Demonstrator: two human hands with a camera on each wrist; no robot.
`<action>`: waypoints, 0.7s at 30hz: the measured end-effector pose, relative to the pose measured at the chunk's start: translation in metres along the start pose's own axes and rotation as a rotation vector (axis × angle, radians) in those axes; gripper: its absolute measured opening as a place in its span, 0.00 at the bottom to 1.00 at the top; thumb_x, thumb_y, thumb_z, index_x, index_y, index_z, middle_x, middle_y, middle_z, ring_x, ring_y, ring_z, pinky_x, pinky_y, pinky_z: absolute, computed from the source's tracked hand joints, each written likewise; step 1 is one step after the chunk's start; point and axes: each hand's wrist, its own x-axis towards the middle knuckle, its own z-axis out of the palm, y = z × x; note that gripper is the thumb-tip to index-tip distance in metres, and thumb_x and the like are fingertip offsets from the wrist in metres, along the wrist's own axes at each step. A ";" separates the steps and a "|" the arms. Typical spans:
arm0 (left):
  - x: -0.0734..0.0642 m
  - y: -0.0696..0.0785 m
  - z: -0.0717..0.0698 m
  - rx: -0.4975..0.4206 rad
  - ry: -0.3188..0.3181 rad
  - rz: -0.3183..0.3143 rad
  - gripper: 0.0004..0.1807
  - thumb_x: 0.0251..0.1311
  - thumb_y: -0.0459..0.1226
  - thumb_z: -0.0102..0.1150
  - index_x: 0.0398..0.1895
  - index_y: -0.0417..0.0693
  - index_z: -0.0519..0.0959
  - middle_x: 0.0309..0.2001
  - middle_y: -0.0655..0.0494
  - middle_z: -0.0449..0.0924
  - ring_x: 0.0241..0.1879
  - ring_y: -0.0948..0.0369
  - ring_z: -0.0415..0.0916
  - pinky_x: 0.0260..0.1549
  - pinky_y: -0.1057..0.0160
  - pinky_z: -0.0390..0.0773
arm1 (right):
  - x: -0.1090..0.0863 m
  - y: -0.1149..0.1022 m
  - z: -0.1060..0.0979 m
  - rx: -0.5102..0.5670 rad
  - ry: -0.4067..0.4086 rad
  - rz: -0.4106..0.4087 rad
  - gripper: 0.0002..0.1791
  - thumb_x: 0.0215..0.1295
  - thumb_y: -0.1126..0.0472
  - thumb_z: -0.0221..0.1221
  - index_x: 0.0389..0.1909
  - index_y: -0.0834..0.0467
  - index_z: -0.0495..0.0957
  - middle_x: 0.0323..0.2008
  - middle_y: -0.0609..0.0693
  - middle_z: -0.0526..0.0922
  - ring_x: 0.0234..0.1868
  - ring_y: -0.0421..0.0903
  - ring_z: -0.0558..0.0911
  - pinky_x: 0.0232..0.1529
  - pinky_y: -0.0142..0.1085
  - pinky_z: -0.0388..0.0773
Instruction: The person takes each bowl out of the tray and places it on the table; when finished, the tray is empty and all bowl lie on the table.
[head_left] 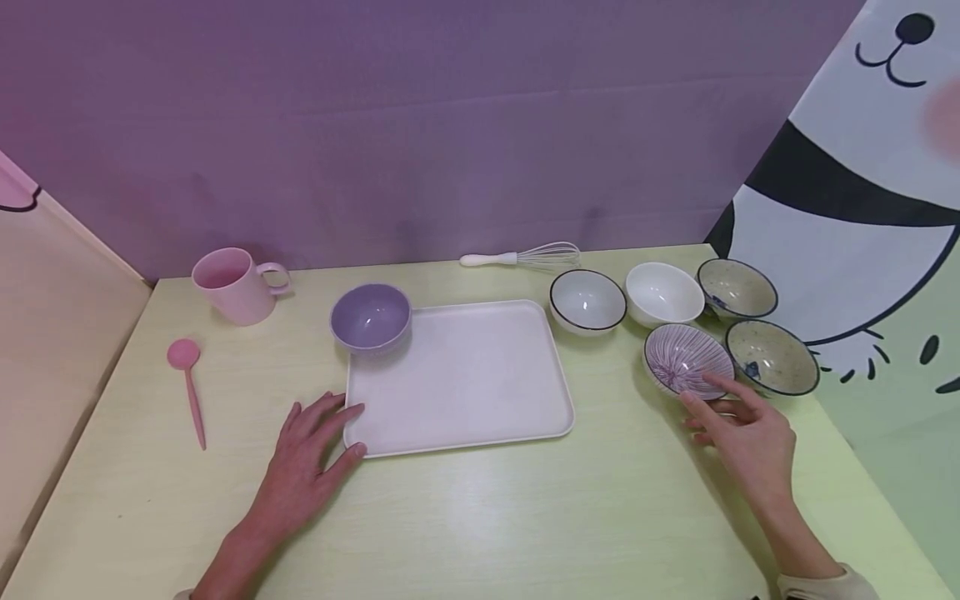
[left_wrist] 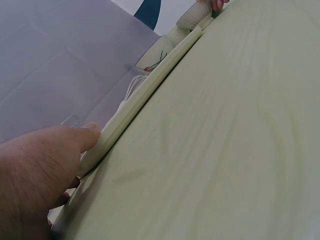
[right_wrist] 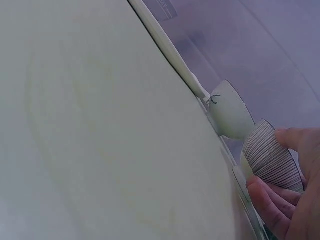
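At the right of the head view, my right hand [head_left: 750, 442] grips a small bowl with purple stripes [head_left: 678, 354] by its near side. In the right wrist view the thumb lies at the rim of this striped bowl [right_wrist: 270, 157], and the other fingers curl under its side. My left hand [head_left: 307, 462] rests at the front left corner of a white rectangular tray [head_left: 465, 375], fingers spread and touching its edge. The left wrist view shows the thumb on the tray's rim [left_wrist: 135, 107]. A plain purple bowl [head_left: 371, 317] overlaps the tray's back left corner.
Beside the striped bowl stand two speckled bowls [head_left: 780, 362], a white bowl [head_left: 663, 292] and a dark-rimmed white bowl [head_left: 588, 300]. A whisk [head_left: 498, 259] lies at the back. A pink mug [head_left: 240, 292] and a pink spoon [head_left: 192, 392] are at the left.
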 end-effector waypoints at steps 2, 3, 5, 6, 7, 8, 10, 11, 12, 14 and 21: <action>0.000 0.000 0.000 0.001 -0.001 -0.001 0.27 0.72 0.41 0.72 0.73 0.50 0.82 0.74 0.40 0.77 0.78 0.36 0.67 0.81 0.25 0.52 | 0.000 0.000 0.000 -0.017 0.003 0.000 0.21 0.69 0.62 0.78 0.62 0.55 0.87 0.28 0.35 0.92 0.23 0.39 0.91 0.24 0.31 0.89; 0.000 -0.001 0.000 0.001 0.000 -0.001 0.27 0.72 0.41 0.72 0.73 0.50 0.82 0.74 0.40 0.77 0.78 0.36 0.67 0.81 0.25 0.52 | 0.001 0.000 0.000 -0.024 0.002 0.001 0.22 0.69 0.61 0.78 0.62 0.55 0.87 0.28 0.35 0.92 0.22 0.40 0.91 0.24 0.31 0.89; -0.001 -0.001 0.000 0.001 0.002 0.002 0.27 0.72 0.41 0.72 0.73 0.50 0.83 0.74 0.41 0.77 0.78 0.36 0.67 0.81 0.25 0.52 | 0.001 0.000 -0.001 -0.049 -0.001 0.002 0.23 0.70 0.60 0.77 0.64 0.55 0.86 0.28 0.34 0.92 0.22 0.40 0.91 0.25 0.30 0.89; -0.001 -0.001 0.000 0.000 0.003 0.003 0.27 0.72 0.41 0.72 0.73 0.51 0.83 0.74 0.41 0.77 0.78 0.36 0.67 0.81 0.25 0.52 | 0.001 -0.001 -0.001 -0.060 -0.003 0.003 0.24 0.71 0.59 0.77 0.65 0.55 0.85 0.28 0.34 0.92 0.22 0.40 0.91 0.25 0.30 0.89; -0.001 -0.001 0.000 0.000 0.004 0.003 0.27 0.72 0.41 0.72 0.73 0.51 0.83 0.74 0.41 0.77 0.78 0.36 0.67 0.81 0.25 0.52 | 0.001 -0.001 -0.001 -0.070 -0.006 0.004 0.25 0.71 0.59 0.77 0.67 0.55 0.85 0.27 0.34 0.91 0.21 0.40 0.90 0.25 0.30 0.89; -0.001 -0.001 0.000 -0.002 0.005 0.003 0.27 0.72 0.41 0.72 0.73 0.51 0.83 0.74 0.41 0.77 0.78 0.36 0.67 0.81 0.25 0.52 | 0.000 -0.001 -0.001 -0.082 -0.009 0.001 0.27 0.72 0.58 0.76 0.69 0.55 0.83 0.27 0.33 0.91 0.21 0.40 0.90 0.25 0.29 0.89; -0.001 -0.001 0.000 -0.004 0.004 0.002 0.27 0.72 0.41 0.72 0.73 0.51 0.82 0.74 0.41 0.77 0.78 0.36 0.67 0.81 0.26 0.52 | -0.001 -0.002 -0.002 -0.095 -0.014 -0.006 0.31 0.72 0.58 0.76 0.74 0.55 0.81 0.27 0.33 0.91 0.21 0.40 0.90 0.26 0.29 0.89; -0.001 -0.001 0.000 -0.005 0.004 0.002 0.27 0.72 0.41 0.72 0.73 0.51 0.82 0.74 0.41 0.77 0.78 0.36 0.67 0.81 0.26 0.52 | -0.001 -0.003 -0.002 -0.102 -0.016 -0.010 0.32 0.73 0.58 0.75 0.75 0.55 0.80 0.27 0.33 0.91 0.21 0.40 0.90 0.26 0.28 0.88; -0.001 -0.001 0.000 -0.005 0.003 0.001 0.27 0.72 0.41 0.72 0.73 0.51 0.82 0.74 0.41 0.77 0.78 0.37 0.67 0.81 0.26 0.52 | -0.002 -0.003 -0.003 -0.108 -0.019 -0.016 0.34 0.73 0.59 0.75 0.77 0.55 0.78 0.27 0.34 0.91 0.21 0.40 0.90 0.26 0.28 0.88; 0.000 -0.001 0.000 -0.005 0.003 0.001 0.27 0.72 0.41 0.72 0.73 0.51 0.82 0.74 0.41 0.77 0.78 0.36 0.67 0.81 0.26 0.51 | -0.003 -0.004 -0.003 -0.123 -0.021 -0.028 0.35 0.73 0.58 0.75 0.78 0.55 0.77 0.27 0.33 0.91 0.21 0.40 0.90 0.26 0.28 0.88; -0.001 -0.001 0.000 -0.002 -0.001 -0.001 0.27 0.72 0.41 0.72 0.73 0.51 0.82 0.74 0.41 0.76 0.78 0.36 0.67 0.81 0.26 0.51 | -0.007 -0.008 -0.003 -0.108 -0.008 -0.027 0.36 0.73 0.59 0.74 0.79 0.53 0.76 0.27 0.32 0.91 0.22 0.37 0.90 0.25 0.28 0.87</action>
